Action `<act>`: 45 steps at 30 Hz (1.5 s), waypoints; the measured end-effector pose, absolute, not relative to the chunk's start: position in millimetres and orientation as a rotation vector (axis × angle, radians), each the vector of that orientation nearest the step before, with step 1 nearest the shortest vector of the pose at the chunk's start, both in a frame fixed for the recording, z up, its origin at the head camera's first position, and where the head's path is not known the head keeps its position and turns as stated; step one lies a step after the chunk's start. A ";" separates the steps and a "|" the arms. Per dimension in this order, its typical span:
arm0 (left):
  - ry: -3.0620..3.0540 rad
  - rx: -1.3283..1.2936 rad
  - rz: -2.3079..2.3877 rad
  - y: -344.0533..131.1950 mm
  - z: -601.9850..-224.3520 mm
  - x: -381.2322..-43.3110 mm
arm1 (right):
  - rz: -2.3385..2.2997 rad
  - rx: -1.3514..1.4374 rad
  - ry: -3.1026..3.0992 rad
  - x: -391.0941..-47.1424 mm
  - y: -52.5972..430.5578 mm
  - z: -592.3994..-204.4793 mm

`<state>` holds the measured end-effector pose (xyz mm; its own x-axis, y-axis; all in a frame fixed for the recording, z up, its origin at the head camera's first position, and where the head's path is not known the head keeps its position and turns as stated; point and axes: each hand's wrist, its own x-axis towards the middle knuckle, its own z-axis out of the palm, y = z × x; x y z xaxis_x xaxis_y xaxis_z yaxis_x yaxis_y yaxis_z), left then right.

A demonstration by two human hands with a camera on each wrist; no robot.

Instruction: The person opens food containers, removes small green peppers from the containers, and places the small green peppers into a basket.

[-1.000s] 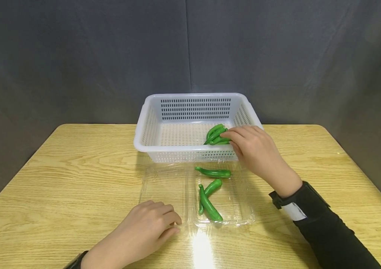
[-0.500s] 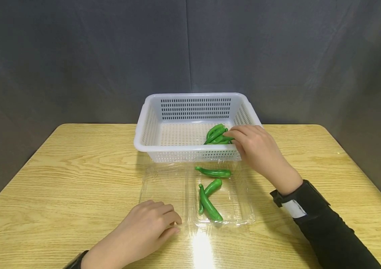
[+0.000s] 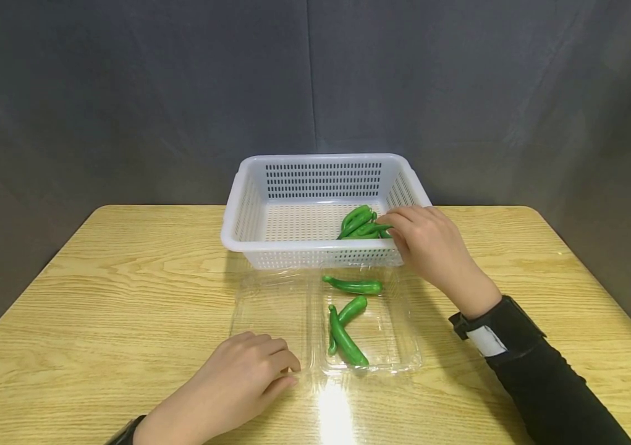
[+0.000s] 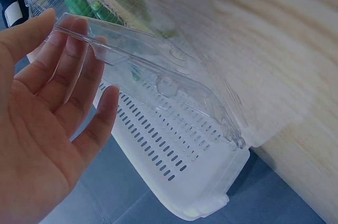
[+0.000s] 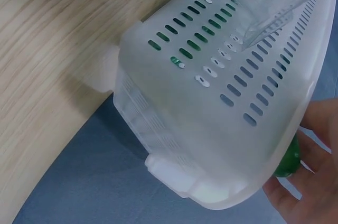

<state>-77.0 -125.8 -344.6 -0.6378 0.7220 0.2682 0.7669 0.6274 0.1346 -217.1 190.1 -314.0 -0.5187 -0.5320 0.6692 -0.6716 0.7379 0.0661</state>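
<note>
In the head view, a hinged clear plastic clamshell container (image 3: 276,309) lies spread out on the table. Three green chili peppers (image 3: 353,286) lie in its right half, two of them crossed. My left hand (image 3: 251,374) holds the near edge of the left half; the left wrist view shows the thumb on one side of the clear wall and fingertips behind it. My right hand (image 3: 429,244) reaches over the right front corner of the white basket (image 3: 315,246) and pinches a green chili pepper (image 5: 289,159), partly hidden by the basket rim. More peppers (image 3: 356,217) are bunched beside it.
The wooden table (image 3: 126,296) carries the basket behind the container. A dark grey curtain (image 3: 182,93) hangs beyond the table's far edge. Glare (image 3: 335,411) shows on the table near the front.
My right hand has shifted slightly right inside the basket, drawing a pepper to the right, away from the bunch. The left hand and the container have stayed put.
</note>
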 end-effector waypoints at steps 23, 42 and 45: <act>-2.669 -1.232 -0.355 -126.0 -344.4 -77.0 | 0.279 0.869 -2.263 -217.6 194.2 -310.3; -2.670 -1.232 -0.360 -125.1 -344.1 -76.9 | 0.296 0.953 -2.194 -204.6 183.4 -299.2; -2.669 -1.231 -0.358 -125.1 -344.2 -76.5 | 0.296 0.978 -2.176 -201.9 179.8 -298.0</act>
<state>-76.5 -125.1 -344.2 -0.6409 0.7218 0.2614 0.7651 0.6281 0.1415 -201.9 179.8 -298.0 -0.4522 -0.5582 0.6956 -0.7238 0.6854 0.0796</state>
